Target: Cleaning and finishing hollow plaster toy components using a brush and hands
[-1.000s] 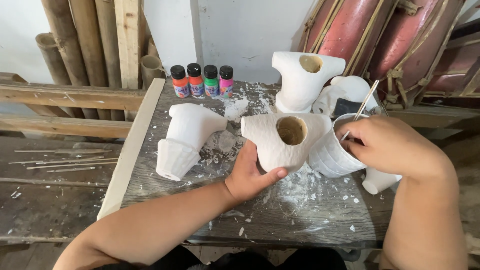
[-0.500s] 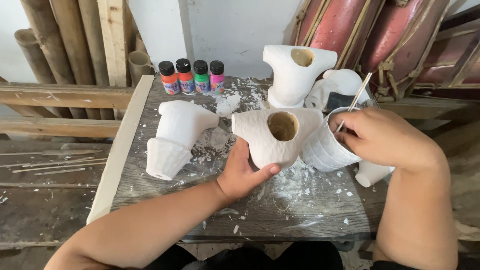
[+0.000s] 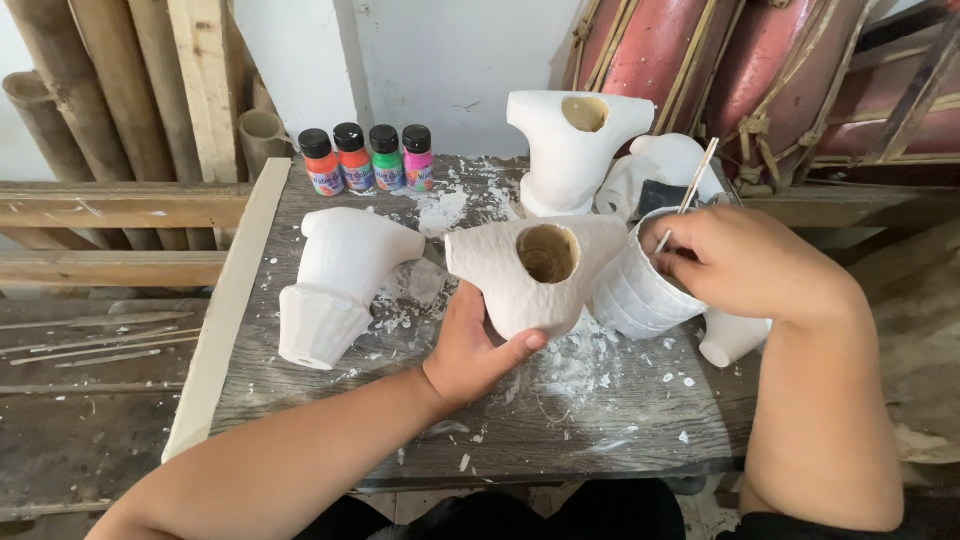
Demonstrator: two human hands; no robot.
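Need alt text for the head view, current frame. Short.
A left hand grips a white plaster form with a round hole, while the right hand holds a thin stick in a white ribbed cup on a grey worktable. More white forms and four paint bottles stand behind.

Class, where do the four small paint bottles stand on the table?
In the head view, the paint bottles stand in a row at the table's far left edge, behind the lying white figure.
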